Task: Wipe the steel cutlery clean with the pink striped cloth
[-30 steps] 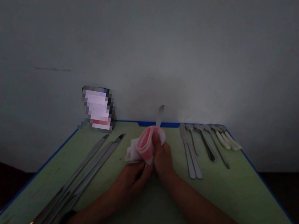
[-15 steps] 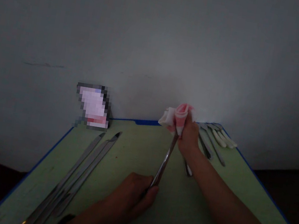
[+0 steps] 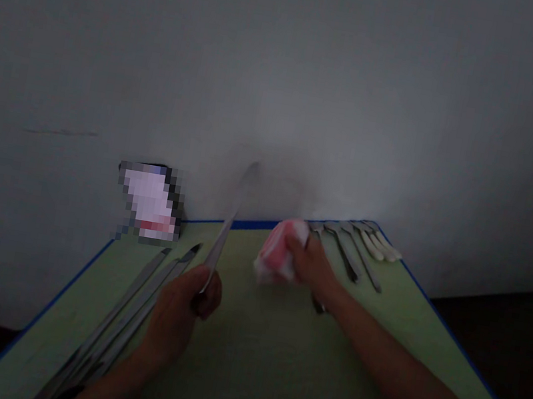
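Knives (image 3: 140, 283) lying left on the table (image 3: 230, 362), phone (image 3: 148, 197) behind by the wall (image 3: 285, 81), another knife (image 3: 221, 239) up in the left hand (image 3: 182, 301), cloth (image 3: 276, 253) in the right hand (image 3: 311, 262), cutlery (image 3: 346, 259) over to its right

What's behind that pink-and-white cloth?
Past the cloth, the green tabletop and its blue edge show. Metal handle ends stick out below the right hand; whatever the cloth and hand directly cover there can't be seen.

The cloth (image 3: 281, 253) is seen as soft, matt fabric. Left of it, smooth, dully shining metal is shown by the raised knife (image 3: 221, 239) and the flat-lying knives (image 3: 130, 296); right of it, by the spoons (image 3: 345, 254). Farther right, smooth plastic is suggested by pale handles (image 3: 372, 245). Matt finishes are shown by the tabletop (image 3: 231, 356) beneath it and the wall (image 3: 284, 88) behind.
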### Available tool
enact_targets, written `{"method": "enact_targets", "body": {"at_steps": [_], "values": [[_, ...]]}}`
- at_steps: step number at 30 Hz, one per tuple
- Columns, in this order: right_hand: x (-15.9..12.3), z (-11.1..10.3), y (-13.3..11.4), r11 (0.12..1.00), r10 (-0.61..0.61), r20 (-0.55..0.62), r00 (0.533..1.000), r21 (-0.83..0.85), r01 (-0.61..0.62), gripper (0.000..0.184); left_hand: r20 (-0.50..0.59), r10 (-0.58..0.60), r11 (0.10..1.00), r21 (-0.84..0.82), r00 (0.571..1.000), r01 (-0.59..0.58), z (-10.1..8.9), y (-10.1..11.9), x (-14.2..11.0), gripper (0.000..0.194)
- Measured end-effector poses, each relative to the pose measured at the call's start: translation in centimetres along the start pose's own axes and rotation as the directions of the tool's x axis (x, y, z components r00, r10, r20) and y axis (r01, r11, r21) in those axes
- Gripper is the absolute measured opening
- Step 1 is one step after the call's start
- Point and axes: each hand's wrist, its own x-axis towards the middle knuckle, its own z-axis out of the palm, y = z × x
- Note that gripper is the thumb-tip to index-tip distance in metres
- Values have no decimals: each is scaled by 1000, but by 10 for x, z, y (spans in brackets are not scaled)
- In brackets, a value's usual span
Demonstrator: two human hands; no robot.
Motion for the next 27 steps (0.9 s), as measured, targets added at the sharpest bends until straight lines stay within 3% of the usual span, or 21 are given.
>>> {"method": "enact_targets", "body": {"at_steps": [2,3,5,7,8,10,13,17,21,27], "values": [[-19,14,-1,1000,-3,139,990,-15,5,22,-7,-9,999,35,1000,9,-1,8,2,40],[-26,19,-2,999,-13,271,963,38,3,24,-11,-5,999,51,1000,6,-1,11,2,40],[-35,24,-7,977,-41,487,873,201,-66,28,0,-7,995,101,1000,7,2,19,-2,41],[-37,22,-10,947,-104,595,797,304,-104,31,45,-31,993,112,999,25,8,24,-9,41],[-37,17,-10,948,-137,591,795,312,-69,33,73,-57,994,100,996,49,12,24,-12,40],[-37,4,-5,973,-188,491,851,213,92,39,134,-125,992,38,983,121,22,22,-18,40],[-41,-25,13,951,-240,277,930,-126,283,43,212,-236,961,-95,948,261,42,15,-23,40],[-53,-59,40,851,-350,197,916,-342,399,43,336,-336,848,-299,880,438,74,11,-23,32],[-58,-72,53,812,-401,163,902,-392,432,42,300,-377,726,-491,876,481,106,12,-20,28],[-57,-69,52,826,-396,103,913,-395,402,41,248,-458,726,-450,854,520,122,11,-12,28]]}}
